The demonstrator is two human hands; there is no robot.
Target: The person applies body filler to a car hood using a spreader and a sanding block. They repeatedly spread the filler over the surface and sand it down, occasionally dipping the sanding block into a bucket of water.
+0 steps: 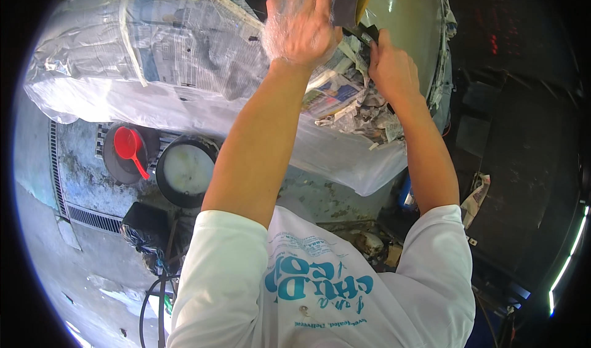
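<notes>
At the top of the view my left hand [300,28], wet with whitish suds, is closed with its fingers curled. A bent sheet of sandpaper [346,3], dark grey with a yellowish other side, sticks out at its right and appears gripped by it. My right hand [394,71] is lower and to the right, its thumb and fingers pinched on a small flat black piece [367,35]; its far end is hidden. Both hands are over a car body, beside a smooth, pale greenish panel [409,16]. Crumpled newspaper [369,111] lies below my right hand.
Newspaper and clear plastic sheeting [184,46] cover the car to the left, held by tape. On the floor stand a black basin [165,174] of cloudy water and a red dipper [128,144] on a dark round lid or tub. A dark panel [523,163] stands right.
</notes>
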